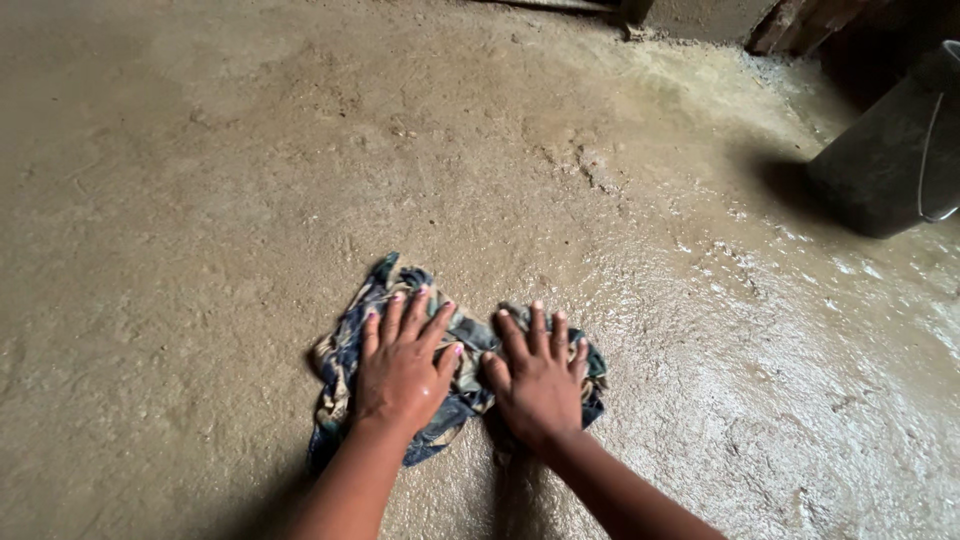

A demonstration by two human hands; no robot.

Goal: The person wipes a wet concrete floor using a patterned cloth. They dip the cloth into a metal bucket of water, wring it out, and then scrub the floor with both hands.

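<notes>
While we press down, the wet floor (700, 330) under the cloth (345, 360) could let it slide or bunch

Beyond stands a dark bucket (890, 160). Our cloth lies crumpled on the floor, its long axis running left to right, lower-left corner trailing toward us; the left hand (400, 370) and right hand (540, 380) lie flat, fingers spread, side by side on it
</notes>
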